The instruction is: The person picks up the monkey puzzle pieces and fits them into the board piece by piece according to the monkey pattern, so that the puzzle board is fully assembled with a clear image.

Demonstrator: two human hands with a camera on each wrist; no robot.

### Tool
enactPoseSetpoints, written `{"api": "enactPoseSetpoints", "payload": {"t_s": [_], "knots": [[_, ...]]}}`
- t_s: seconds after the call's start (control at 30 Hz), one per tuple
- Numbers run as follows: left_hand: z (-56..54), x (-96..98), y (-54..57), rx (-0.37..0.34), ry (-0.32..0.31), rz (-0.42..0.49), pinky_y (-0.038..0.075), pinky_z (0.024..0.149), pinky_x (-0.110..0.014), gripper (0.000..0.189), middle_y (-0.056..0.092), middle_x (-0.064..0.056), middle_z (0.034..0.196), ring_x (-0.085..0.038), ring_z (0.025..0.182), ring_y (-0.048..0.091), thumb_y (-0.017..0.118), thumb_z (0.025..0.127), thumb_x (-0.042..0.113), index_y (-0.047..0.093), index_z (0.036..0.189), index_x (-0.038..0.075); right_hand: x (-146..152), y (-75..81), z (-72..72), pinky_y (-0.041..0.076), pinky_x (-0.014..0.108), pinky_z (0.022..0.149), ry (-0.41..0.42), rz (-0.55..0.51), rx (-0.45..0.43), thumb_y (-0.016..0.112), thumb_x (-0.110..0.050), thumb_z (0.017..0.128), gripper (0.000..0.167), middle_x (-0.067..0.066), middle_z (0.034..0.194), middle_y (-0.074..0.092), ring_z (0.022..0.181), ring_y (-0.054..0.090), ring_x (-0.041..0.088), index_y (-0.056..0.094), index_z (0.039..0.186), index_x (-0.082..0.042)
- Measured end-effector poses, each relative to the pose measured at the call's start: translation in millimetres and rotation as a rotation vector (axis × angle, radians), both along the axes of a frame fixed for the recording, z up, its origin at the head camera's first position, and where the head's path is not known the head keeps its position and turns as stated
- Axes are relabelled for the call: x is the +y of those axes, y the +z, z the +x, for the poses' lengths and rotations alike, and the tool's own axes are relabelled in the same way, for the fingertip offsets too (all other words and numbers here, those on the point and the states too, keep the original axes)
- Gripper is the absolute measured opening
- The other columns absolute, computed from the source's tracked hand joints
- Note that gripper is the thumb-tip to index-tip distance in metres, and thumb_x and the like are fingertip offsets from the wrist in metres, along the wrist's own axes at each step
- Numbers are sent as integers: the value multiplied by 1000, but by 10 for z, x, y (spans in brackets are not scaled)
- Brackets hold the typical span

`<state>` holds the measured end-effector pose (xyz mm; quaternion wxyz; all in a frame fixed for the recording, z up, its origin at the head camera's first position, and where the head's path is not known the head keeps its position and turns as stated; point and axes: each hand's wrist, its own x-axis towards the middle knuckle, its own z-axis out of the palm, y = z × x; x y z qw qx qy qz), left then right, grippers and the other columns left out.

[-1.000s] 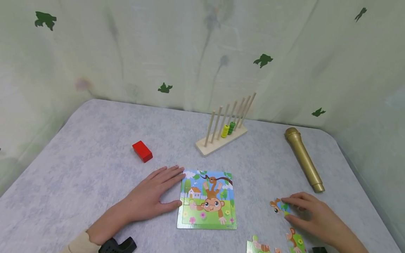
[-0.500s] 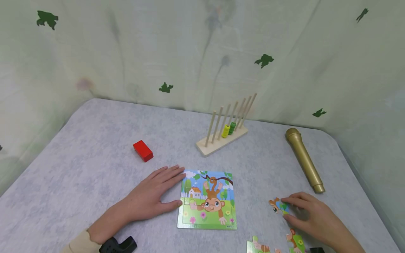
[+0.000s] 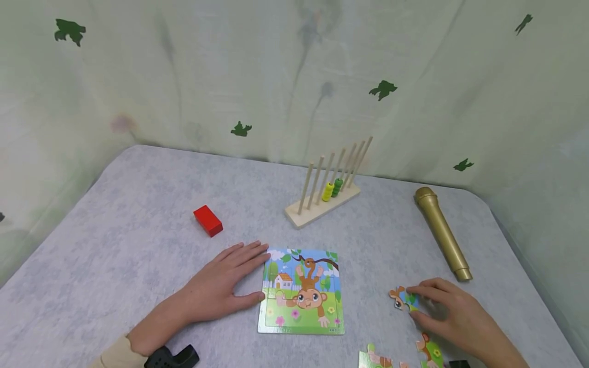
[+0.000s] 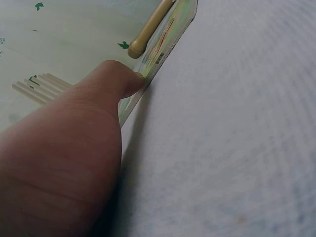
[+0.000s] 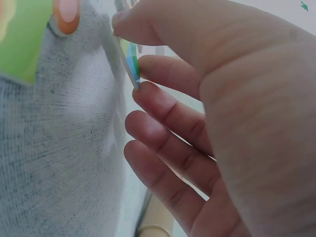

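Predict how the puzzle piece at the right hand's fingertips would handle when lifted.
The puzzle piece is likely stiff: its edge looks straight in the right wrist view, where the right hand pinches it. Being thin and small, it is probably light. Its flat shape makes rolling unlikely.

Passable across bare table (image 3: 368, 291) between monkey puzzle (image 3: 303, 291) and pinched piece (image 3: 405, 299); obstructed at the near side by loose pieces (image 3: 433, 352), farther back by peg rack (image 3: 316, 210) and gold microphone (image 3: 443, 233).

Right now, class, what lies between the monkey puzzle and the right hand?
Head view: bare tabletop, then the puzzle piece that the right hand holds.
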<state>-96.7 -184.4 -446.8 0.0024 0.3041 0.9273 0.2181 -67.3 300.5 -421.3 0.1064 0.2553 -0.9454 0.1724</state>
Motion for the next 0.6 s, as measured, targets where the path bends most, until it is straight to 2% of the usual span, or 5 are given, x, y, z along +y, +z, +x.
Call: {"api": "enactPoseSetpoints", "payload": {"t_s": [0.33, 0.6], "knots": [[17, -9, 10, -1, -5, 12, 22, 127, -41, 75, 40, 5, 164, -18, 155, 32, 70, 93, 54, 47, 156, 21, -50, 31, -19, 46, 3, 76, 42, -38, 43, 96, -11, 62, 56, -17, 106, 66, 87, 63, 2, 78, 112, -27], [19, -13, 22, -10, -4, 7, 21, 127, -41, 75, 39, 5, 165, -18, 155, 32, 66, 95, 58, 46, 157, 21, -127, 102, -67, 52, 8, 71, 63, -37, 44, 96, -11, 63, 55, -16, 107, 67, 82, 65, 1, 75, 111, -26]]}}
